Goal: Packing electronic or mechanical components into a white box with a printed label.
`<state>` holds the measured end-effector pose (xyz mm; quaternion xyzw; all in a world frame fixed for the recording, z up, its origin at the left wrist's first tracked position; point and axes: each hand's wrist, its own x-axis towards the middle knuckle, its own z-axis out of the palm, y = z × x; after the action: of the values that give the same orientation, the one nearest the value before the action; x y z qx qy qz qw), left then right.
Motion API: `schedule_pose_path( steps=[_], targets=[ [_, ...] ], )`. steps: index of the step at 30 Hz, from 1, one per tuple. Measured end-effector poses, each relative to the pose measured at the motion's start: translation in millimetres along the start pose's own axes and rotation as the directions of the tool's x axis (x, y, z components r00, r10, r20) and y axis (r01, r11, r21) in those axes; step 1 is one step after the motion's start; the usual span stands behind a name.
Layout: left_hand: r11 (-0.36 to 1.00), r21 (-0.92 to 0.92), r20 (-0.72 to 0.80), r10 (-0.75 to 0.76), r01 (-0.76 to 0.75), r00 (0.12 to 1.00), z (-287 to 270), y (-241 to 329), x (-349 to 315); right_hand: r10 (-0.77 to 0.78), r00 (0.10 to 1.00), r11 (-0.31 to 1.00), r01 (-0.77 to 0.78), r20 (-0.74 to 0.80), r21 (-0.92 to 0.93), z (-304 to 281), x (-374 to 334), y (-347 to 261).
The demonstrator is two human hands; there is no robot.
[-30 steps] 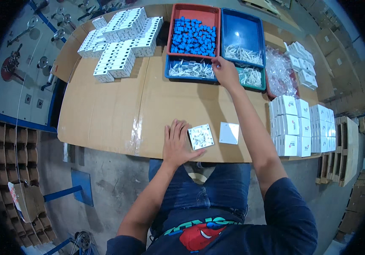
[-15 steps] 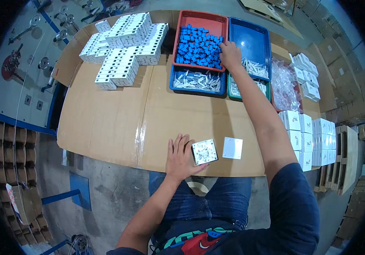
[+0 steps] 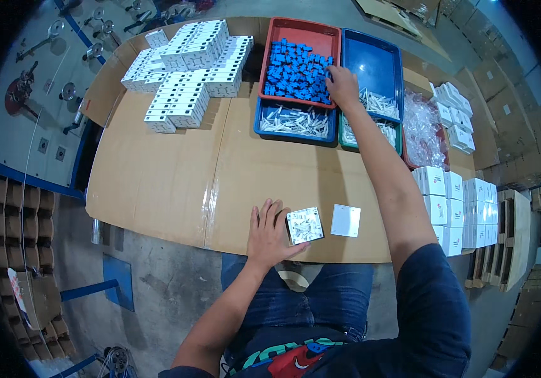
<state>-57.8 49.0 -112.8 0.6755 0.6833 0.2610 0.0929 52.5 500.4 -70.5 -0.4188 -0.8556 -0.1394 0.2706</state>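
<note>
Cardboard sheet (image 3: 151, 183) bears a square white box (image 3: 305, 225) beside a flat white plate (image 3: 346, 220), the left hand (image 3: 269, 236) loosely spread against the box; the right hand (image 3: 343, 87) curls at the rim of a red tray (image 3: 306, 31), near blue plastic pieces (image 3: 297, 72), its grip hidden.

The right hand (image 3: 344, 87) is curling and hiding whatever its fingertips are touching. Below those fingers, the right arm (image 3: 393, 183) is covering part of the green tray (image 3: 348, 145). Beside the left hand (image 3: 270, 236) and its fingers, little bits (image 3: 304, 224) in the white box (image 3: 319, 227) are looking too small to name. Below them, the bottom edge is cutting off the shirt (image 3: 371, 353).
</note>
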Motion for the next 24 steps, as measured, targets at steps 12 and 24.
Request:
schedule_pose_path(
  steps=[12,24],
  targets=[
    [0.999,0.043,-0.011,0.028,-0.028,1.0,4,-2,-5,0.217,0.972,0.745,-0.104,-0.092,0.659,-62,-38,-42],
    [0.998,0.057,-0.04,0.018,-0.016,0.999,-1,0,-4,0.244,0.833,-0.587,-0.28,0.496,0.76,-157,-118,-106]
  ],
)
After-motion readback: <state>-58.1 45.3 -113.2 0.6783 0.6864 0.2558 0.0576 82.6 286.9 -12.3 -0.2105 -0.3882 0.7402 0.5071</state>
